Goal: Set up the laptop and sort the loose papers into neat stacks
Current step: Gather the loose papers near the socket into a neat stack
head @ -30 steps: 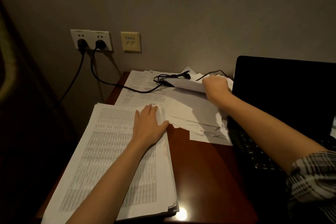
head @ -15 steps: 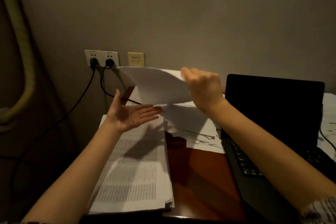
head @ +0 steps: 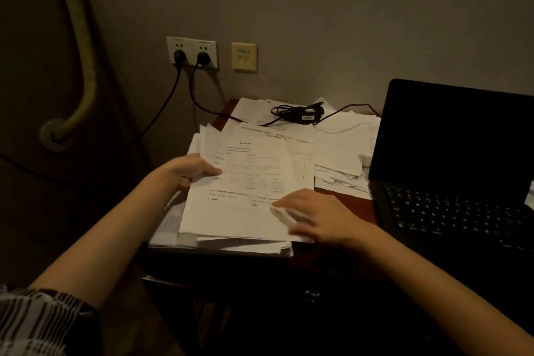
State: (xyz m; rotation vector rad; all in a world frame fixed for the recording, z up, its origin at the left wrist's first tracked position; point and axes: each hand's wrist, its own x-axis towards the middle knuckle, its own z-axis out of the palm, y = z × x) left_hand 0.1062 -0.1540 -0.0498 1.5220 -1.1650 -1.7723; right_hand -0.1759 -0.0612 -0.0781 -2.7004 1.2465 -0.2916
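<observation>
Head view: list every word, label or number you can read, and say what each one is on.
No text here can be read.
Top sheet: printed lines, too blurred.
Power adapter: white label, too small.
Laptop: key legends, too dim.
Beige wall plate: bluish marking, unreadable.

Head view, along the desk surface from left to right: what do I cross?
left hand gripping the stack's left edge → paper stack → right hand resting on its near right corner → loose papers → open laptop.
</observation>
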